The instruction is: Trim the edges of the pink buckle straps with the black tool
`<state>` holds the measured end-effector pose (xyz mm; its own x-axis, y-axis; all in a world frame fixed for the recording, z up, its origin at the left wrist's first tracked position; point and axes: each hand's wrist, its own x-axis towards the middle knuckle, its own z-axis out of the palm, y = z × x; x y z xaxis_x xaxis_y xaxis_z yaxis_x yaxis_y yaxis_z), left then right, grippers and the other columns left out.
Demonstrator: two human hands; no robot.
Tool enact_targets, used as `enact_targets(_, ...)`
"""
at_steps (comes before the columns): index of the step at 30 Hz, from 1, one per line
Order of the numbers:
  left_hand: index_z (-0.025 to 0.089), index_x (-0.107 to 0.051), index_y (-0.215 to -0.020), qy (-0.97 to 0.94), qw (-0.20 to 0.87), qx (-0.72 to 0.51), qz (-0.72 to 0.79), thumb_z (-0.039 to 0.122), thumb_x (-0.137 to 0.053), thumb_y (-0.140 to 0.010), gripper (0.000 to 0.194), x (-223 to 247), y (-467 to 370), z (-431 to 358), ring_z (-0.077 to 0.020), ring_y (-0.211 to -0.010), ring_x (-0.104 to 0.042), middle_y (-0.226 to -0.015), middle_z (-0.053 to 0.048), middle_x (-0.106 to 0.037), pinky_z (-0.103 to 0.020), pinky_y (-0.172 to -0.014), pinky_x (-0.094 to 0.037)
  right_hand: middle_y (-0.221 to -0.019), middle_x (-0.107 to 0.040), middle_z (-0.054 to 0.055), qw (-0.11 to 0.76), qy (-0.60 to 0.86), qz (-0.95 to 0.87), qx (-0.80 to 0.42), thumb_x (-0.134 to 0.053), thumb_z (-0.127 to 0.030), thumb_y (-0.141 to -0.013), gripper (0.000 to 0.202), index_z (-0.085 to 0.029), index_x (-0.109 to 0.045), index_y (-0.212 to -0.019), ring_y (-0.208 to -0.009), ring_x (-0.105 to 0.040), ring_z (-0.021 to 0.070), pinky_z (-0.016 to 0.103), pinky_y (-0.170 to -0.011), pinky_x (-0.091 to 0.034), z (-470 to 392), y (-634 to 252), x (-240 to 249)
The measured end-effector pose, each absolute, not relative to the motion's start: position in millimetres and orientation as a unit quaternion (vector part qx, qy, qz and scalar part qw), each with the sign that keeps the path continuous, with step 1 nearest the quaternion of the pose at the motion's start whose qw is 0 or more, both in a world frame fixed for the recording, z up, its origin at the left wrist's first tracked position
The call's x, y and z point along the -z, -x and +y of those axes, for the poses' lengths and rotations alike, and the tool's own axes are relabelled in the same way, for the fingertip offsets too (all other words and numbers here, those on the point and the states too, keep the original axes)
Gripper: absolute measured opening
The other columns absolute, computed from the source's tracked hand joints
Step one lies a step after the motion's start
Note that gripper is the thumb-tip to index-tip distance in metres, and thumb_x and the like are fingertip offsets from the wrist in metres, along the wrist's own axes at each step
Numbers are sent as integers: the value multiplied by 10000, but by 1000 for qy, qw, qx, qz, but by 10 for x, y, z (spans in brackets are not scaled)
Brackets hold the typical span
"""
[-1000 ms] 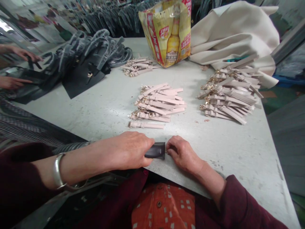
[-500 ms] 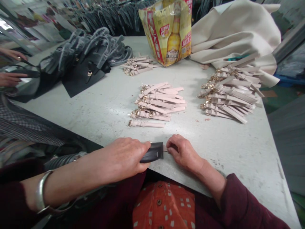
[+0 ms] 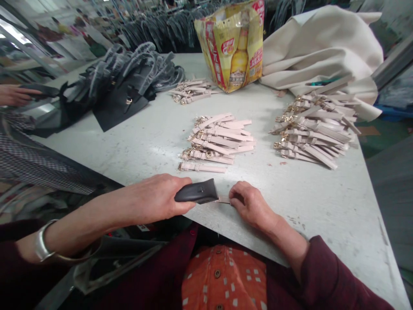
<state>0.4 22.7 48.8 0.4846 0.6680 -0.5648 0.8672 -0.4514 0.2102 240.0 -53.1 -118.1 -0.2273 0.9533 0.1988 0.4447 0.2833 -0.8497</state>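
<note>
My left hand [image 3: 164, 196] is wrapped round a black handheld tool [image 3: 198, 191] just above the table's front edge. From the tool's right end a thin pale strap [image 3: 223, 199] reaches across to my right hand [image 3: 247, 200], whose fingers are pinched on its other end. Behind my hands, a single pale pink strap with a buckle [image 3: 203, 167] lies flat on the table. Just beyond it is a loose pile of pale buckled straps [image 3: 222, 135].
A bigger strap pile [image 3: 312, 129] is at the right, a smaller one [image 3: 192, 91] behind. Black bags [image 3: 119, 103] lie left, near another person's hand [image 3: 16, 94]. A yellow bag [image 3: 229, 51] and cream material [image 3: 316, 47] stand at the back of the table [image 3: 338, 206].
My left hand and the black tool have moved left and slightly up, and the tool has turned. More pale strap shows between it and my right hand. The other person's hand has shifted.
</note>
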Motion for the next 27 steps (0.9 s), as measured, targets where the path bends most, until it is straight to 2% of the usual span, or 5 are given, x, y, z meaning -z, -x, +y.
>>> enact_targets(3,254,-695,-866,-823,234,238,460,405,-573,-887,196,-459,-132,131,-188,-593,-646,-671,1,-722,-309,-600,-370,-817,-623,11,382,494,-706,-336,-620,19,-819,225,-206,-610,-812,-790,-572,185,305,-754,-451,-534,-2402,1182)
enact_targets(9,217,-722,-962,-835,228,230,445,446,-584,-875,281,-317,-346,189,-235,-761,-702,-871,-77,-790,-312,-651,-423,-846,-663,15,379,504,-699,-336,-644,14,-812,225,-208,-627,-838,-820,-614,194,310,-772,-484,-540,-2401,1197)
enact_targets(16,222,-675,-901,-792,294,157,512,485,-570,-852,287,-289,7,349,-197,-656,-665,-747,-13,-717,-280,-589,-458,-982,-698,72,351,511,-721,-310,-674,-37,-890,230,-189,-729,-1053,-950,-668,239,369,-867,-549,-548,-2408,1227)
enact_targets(21,227,-642,-919,-734,381,177,534,612,-584,-853,395,-244,313,306,-168,-505,-597,-653,37,-599,-262,-450,-427,-1014,-684,93,322,504,-748,-287,-630,-76,-963,175,-198,-748,-1005,-987,-664,255,407,-905,-563,-554,-2405,1237)
enact_targets(27,215,-640,-918,-728,394,164,537,590,-582,-850,385,-119,321,273,-160,-499,-590,-638,38,-579,-250,-442,-409,-996,-682,76,286,527,-746,-289,-625,-44,-929,191,-204,-719,-977,-972,-649,239,383,-896,-547,-534,-2398,1194)
